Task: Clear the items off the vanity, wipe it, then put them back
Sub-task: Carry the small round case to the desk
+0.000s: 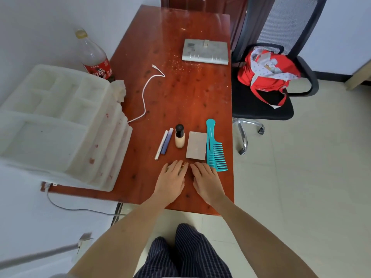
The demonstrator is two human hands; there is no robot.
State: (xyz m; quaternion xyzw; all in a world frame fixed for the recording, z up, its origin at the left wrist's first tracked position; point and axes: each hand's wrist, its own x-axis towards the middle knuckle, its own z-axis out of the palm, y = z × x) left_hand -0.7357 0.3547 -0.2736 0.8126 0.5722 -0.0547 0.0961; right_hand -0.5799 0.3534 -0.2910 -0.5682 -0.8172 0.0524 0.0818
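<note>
On the red-brown wooden vanity (176,93), near its front edge, a row of items lies: a white pen (161,145), a blue-grey stick (167,140), a foundation bottle (179,136) with a black cap, a flat grey compact (196,145) and two teal combs (215,146). My left hand (172,180) and my right hand (205,180) rest flat on the wood just in front of that row, fingers spread, holding nothing. Something small and gold shows under my left fingers.
A white plastic organiser (58,125) fills the left side, with a crumpled white cloth (119,90) and a cola bottle (94,55) behind it. A white cable (145,91) crosses the middle, a grey binder (205,51) lies at the back. A chair (267,105) with a red bag (267,75) stands to the right.
</note>
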